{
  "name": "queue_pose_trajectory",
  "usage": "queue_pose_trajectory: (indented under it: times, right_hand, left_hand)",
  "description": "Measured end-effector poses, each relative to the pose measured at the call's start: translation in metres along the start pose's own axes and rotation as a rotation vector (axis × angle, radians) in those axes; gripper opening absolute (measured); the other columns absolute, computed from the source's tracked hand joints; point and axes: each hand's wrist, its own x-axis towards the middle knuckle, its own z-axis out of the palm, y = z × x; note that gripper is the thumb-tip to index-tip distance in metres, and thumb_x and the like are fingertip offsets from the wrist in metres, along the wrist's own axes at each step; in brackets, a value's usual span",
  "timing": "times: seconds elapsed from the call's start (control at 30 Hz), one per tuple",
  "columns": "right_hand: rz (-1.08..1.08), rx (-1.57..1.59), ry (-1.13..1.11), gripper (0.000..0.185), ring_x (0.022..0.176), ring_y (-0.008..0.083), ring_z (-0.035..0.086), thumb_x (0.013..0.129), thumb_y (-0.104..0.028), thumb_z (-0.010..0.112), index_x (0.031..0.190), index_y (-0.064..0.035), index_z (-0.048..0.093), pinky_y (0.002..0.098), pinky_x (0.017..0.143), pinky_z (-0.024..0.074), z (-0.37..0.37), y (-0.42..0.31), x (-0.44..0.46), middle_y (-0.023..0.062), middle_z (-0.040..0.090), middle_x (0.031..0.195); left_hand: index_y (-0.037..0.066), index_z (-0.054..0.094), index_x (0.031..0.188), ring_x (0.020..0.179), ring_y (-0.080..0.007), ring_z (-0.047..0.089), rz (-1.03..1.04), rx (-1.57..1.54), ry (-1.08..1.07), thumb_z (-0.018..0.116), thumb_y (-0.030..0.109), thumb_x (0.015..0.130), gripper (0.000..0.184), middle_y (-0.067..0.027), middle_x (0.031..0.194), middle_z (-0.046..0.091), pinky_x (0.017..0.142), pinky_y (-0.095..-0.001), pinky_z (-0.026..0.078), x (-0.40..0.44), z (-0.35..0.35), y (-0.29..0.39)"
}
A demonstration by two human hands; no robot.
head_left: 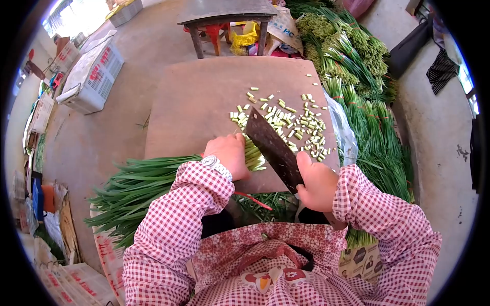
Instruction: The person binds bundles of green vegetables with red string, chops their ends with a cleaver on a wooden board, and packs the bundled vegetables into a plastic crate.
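Observation:
On the brown table [189, 92], my left hand [229, 155] is closed round a bundle of green stalks [138, 186], whose long leaves spread to the left. The pale stalk ends [253, 157] stick out to the right of the hand. My right hand [317, 183] grips a dark, wide-bladed cleaver [273, 150], its blade slanting up and left, beside the stalk ends. Short cut pieces [311, 125] lie scattered beyond and to the right of the blade. A red band [253, 200] hangs near the table's front edge.
Piles of banded green bundles [372, 122] line the right side, next to clear plastic [343, 127]. A smaller table [227, 11] stands beyond, with a yellow bag [245, 36] under it. White crates [94, 71] are on the floor at left.

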Motion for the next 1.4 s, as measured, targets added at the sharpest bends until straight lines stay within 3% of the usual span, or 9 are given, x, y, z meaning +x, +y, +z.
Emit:
queue_pose_trajectory:
  times: [0.3, 0.73, 0.83, 0.93, 0.97, 1.1, 1.23, 1.37, 1.4]
  right_hand:
    - [0.102, 0.01, -0.134, 0.032, 0.069, 0.0449, 0.06, 0.078, -0.004, 0.054, 0.101, 0.0065, 0.035, 0.0493, 0.062, 0.0472, 0.0, -0.019, 0.044, 0.0286, 0.057, 0.068]
    - [0.078, 0.054, 0.153, 0.031, 0.073, 0.05, 0.059, 0.075, -0.002, 0.052, 0.102, 0.0037, 0.037, 0.0533, 0.065, 0.0456, 0.047, -0.017, 0.096, 0.0313, 0.058, 0.071]
    - [0.094, 0.01, 0.053, 0.033, 0.075, 0.0501, 0.059, 0.074, -0.001, 0.051, 0.103, 0.0028, 0.037, 0.053, 0.066, 0.046, 0.037, -0.016, 0.104, 0.0315, 0.058, 0.075]
    - [0.126, 0.142, 0.045, 0.036, 0.077, 0.044, 0.062, 0.074, -0.005, 0.054, 0.105, 0.0019, 0.037, 0.0491, 0.068, 0.0489, 0.029, -0.003, 0.11, 0.0271, 0.059, 0.075]
    - [0.011, 0.128, 0.124, 0.037, 0.071, 0.0381, 0.064, 0.075, -0.006, 0.054, 0.107, 0.0017, 0.037, 0.0459, 0.062, 0.0507, 0.039, 0.014, 0.125, 0.0242, 0.06, 0.074]
    - [0.205, 0.314, -0.058, 0.042, 0.055, 0.024, 0.063, 0.079, -0.013, 0.058, 0.113, 0.0026, 0.04, 0.0356, 0.051, 0.0498, 0.008, 0.002, 0.128, 0.0182, 0.063, 0.075]
    - [0.263, 0.013, 0.077, 0.053, 0.104, 0.0325, 0.06, 0.078, -0.033, 0.07, 0.115, 0.001, 0.051, 0.0384, 0.092, 0.0457, 0.015, 0.038, 0.12, 0.0237, 0.063, 0.104]
    - [-0.08, -0.109, 0.556, 0.039, 0.107, 0.0377, 0.055, 0.081, -0.014, 0.065, 0.115, -0.0006, 0.051, 0.0432, 0.092, 0.0446, 0.033, 0.042, 0.084, 0.0215, 0.058, 0.107]
    - [-0.182, -0.008, 0.511, 0.043, 0.105, 0.0368, 0.055, 0.079, -0.017, 0.067, 0.115, -0.001, 0.051, 0.0423, 0.092, 0.045, 0.034, 0.031, 0.075, 0.0223, 0.058, 0.107]
  left_hand:
    - [-0.004, 0.052, 0.111, 0.098, -0.0319, 0.061, 0.062, -0.003, -0.035, 0.077, 0.04, 0.059, 0.073, -0.0191, 0.105, 0.062, 0.086, -0.0381, 0.05, 0.008, -0.001, -0.007]
    - [-0.001, 0.055, 0.104, 0.096, -0.0308, 0.063, 0.062, -0.095, 0.047, 0.08, 0.028, 0.059, 0.059, -0.0164, 0.1, 0.065, 0.084, -0.0405, 0.05, 0.002, 0.006, -0.011]
    - [-0.001, 0.054, 0.105, 0.096, -0.0322, 0.062, 0.057, -0.062, 0.041, 0.079, 0.031, 0.059, 0.061, -0.0164, 0.102, 0.064, 0.084, -0.0404, 0.05, 0.002, 0.001, -0.008]
    - [0.0, 0.053, 0.106, 0.097, -0.0324, 0.061, 0.039, -0.01, 0.061, 0.079, 0.033, 0.06, 0.062, -0.0167, 0.104, 0.062, 0.085, -0.0402, 0.05, -0.004, 0.001, -0.002]
    - [0.001, 0.052, 0.108, 0.099, -0.0321, 0.06, 0.031, 0.004, 0.063, 0.079, 0.034, 0.06, 0.064, -0.0166, 0.105, 0.061, 0.086, -0.04, 0.049, -0.005, 0.003, 0.001]
    - [0.001, 0.049, 0.104, 0.094, -0.034, 0.06, 0.081, 0.055, 0.23, 0.076, 0.033, 0.059, 0.062, -0.0178, 0.099, 0.061, 0.084, -0.0416, 0.048, -0.012, 0.016, -0.001]
    - [0.0, 0.049, 0.109, 0.095, -0.035, 0.059, 0.188, -0.004, 0.338, 0.076, 0.03, 0.058, 0.065, -0.0171, 0.101, 0.06, 0.084, -0.0426, 0.047, -0.038, 0.024, 0.0]
    - [0.0, 0.05, 0.116, 0.1, -0.0342, 0.058, 0.446, 0.019, 0.725, 0.078, 0.036, 0.06, 0.072, -0.0167, 0.108, 0.06, 0.09, -0.0451, 0.043, -0.112, 0.058, 0.008]
    - [0.0, 0.05, 0.118, 0.103, -0.0335, 0.057, 0.466, -0.001, 0.771, 0.078, 0.038, 0.06, 0.074, -0.0169, 0.112, 0.059, 0.091, -0.0459, 0.041, -0.13, 0.073, 0.009]
